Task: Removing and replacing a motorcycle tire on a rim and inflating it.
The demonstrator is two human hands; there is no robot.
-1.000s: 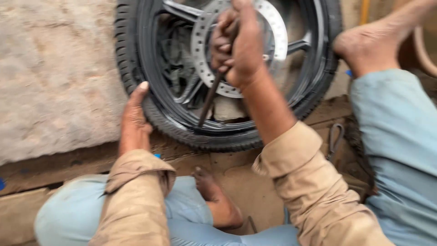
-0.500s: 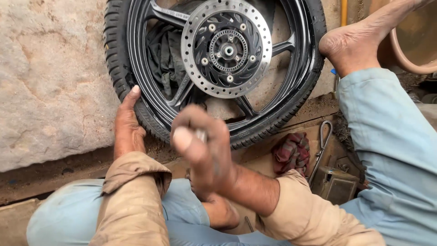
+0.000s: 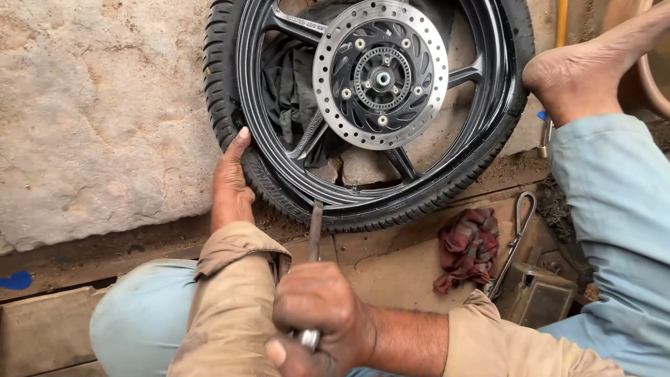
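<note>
Black rubber and a black alloy rim fill the far half of the view: a motorcycle wheel lies flat on the ground, its drilled brake disc facing up. The right hand has its grip wrapped tight around the near end of a metal tyre lever, whose far tip meets the tyre bead at the wheel's near edge. The left hand lies spread and flat against the tyre sidewall at the near left, holding nothing. If the lever slips off the bead, it could scrape the rim or jab those left fingers just beside it. A bare foot rests at the wheel's right edge; a red checked rag lies near right.
</note>
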